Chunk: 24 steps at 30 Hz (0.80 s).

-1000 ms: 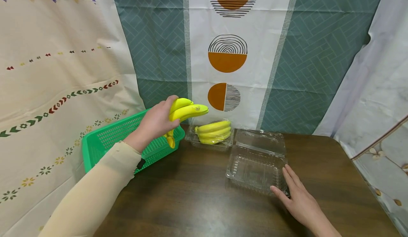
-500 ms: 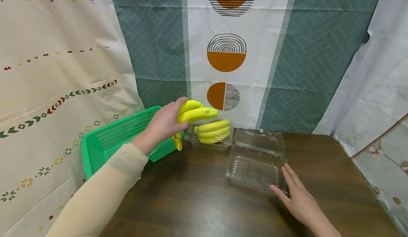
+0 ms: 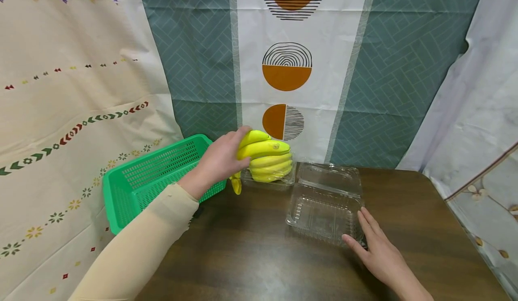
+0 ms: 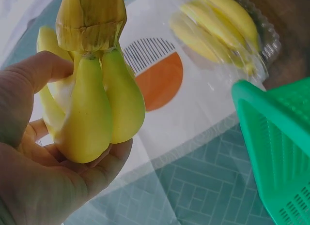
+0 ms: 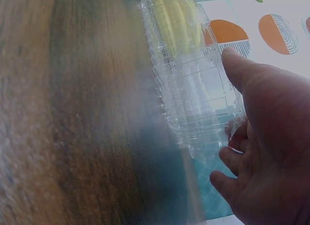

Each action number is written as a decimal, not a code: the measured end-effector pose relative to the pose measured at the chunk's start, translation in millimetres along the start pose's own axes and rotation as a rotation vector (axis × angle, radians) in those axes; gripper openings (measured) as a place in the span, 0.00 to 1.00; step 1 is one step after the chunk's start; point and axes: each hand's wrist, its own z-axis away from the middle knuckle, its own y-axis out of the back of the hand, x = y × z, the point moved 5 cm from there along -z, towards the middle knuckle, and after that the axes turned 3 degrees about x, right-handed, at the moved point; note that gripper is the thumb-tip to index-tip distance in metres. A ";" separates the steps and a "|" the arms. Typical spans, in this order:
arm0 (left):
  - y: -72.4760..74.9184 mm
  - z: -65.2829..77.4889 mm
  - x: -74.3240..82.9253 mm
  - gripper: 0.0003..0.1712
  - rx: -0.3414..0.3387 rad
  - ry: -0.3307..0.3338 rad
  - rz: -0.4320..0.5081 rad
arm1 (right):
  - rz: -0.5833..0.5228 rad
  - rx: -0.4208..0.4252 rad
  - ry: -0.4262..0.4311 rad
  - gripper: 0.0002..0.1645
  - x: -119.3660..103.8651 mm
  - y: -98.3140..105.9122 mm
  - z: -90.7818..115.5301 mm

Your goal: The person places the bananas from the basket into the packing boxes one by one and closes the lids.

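My left hand [image 3: 220,159] grips a bunch of yellow bananas [image 3: 263,149] in the air, its fingers and thumb curled round it. In the left wrist view the brown stem end [image 4: 91,22] of the bunch faces the camera. Behind it in the head view, more bananas [image 3: 270,171] lie in a clear plastic container. My right hand [image 3: 382,253] rests at the right front corner of another clear plastic clamshell [image 3: 323,213], whose lid [image 3: 331,177] lies folded back. In the right wrist view the fingers lie loosely along the clamshell's side.
A green plastic basket [image 3: 121,197] stands at the left of the dark wooden table [image 3: 259,251], partly behind the left arm. Patterned curtains [image 3: 202,67] hang along the back and both sides.
My left hand has carried the bananas to the right, away from above the green basket, so they now overlap the filled container in view. My right hand has stayed put.
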 end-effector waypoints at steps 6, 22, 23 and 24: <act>-6.5 -1.5 13.6 0.48 0.005 -0.035 0.006 | 0.003 0.002 0.002 0.63 0.5 0.5 -0.7; -27.3 -8.7 49.5 0.48 -0.023 -0.104 0.032 | -0.001 -0.007 -0.007 0.64 2.5 -0.7 -1.0; -28.7 -8.9 51.3 0.48 -0.025 -0.106 0.034 | -0.001 -0.006 -0.006 0.64 2.5 -0.7 -1.1; -30.0 -9.2 52.9 0.47 -0.029 -0.108 0.037 | 0.000 -0.004 -0.004 0.64 2.4 -0.6 -1.2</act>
